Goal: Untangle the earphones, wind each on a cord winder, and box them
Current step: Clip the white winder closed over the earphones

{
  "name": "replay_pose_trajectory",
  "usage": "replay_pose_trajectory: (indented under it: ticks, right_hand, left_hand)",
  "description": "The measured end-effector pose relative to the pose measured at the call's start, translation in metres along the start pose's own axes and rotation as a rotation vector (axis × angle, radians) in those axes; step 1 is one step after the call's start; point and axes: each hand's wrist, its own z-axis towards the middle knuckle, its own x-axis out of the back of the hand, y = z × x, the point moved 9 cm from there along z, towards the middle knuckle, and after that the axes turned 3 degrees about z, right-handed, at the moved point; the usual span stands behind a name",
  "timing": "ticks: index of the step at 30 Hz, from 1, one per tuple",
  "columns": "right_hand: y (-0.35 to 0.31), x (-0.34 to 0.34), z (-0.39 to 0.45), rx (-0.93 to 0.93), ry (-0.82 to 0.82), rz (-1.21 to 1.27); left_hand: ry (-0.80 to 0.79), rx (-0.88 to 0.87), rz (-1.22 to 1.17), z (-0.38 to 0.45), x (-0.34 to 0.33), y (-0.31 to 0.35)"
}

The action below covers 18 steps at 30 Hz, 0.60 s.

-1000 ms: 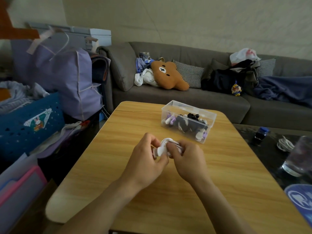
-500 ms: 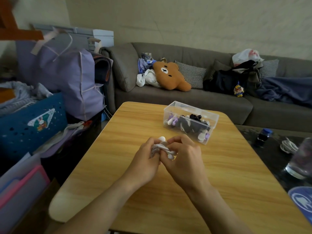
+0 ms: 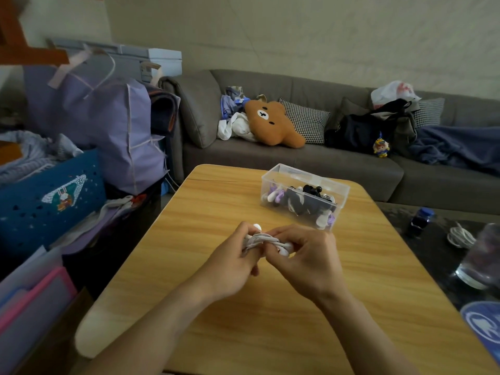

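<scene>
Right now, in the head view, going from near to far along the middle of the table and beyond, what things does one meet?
Both hands, left hand and right hand, holding the white earphones → clear plastic box → grey sofa → brown bear cushion.

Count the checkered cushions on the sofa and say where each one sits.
2. One checkered cushion leans against the sofa back just right of the bear plush. The other stands further right, behind the dark bag. More may be hidden under the clutter.

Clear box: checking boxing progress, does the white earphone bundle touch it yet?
Apart. The head view shows bare table between the clear box and the white earphone bundle, gripped by both hands.
</scene>
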Motion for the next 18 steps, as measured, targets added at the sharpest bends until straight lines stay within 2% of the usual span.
replay_pose_trajectory:
  ticks: [4, 7, 13, 18]
  right_hand:
    - [0.009, 0.000, 0.000, -0.026, -0.035, 0.002]
    - [0.015, -0.010, 0.000, -0.082, -0.134, 0.036]
    - [0.028, -0.016, 0.000, -0.194, -0.242, 0.041]
    - [0.038, -0.020, -0.001, -0.267, -0.217, 0.032]
  left_hand:
    - [-0.070, -0.035, 0.203, -0.002, 0.008, 0.011]
    - [-0.122, -0.021, 0.300, -0.006, 0.007, 0.010]
    - [-0.114, -0.078, 0.360, -0.009, 0.006, 0.012]
    - [-0.082, -0.082, 0.385, -0.006, 0.005, 0.010]
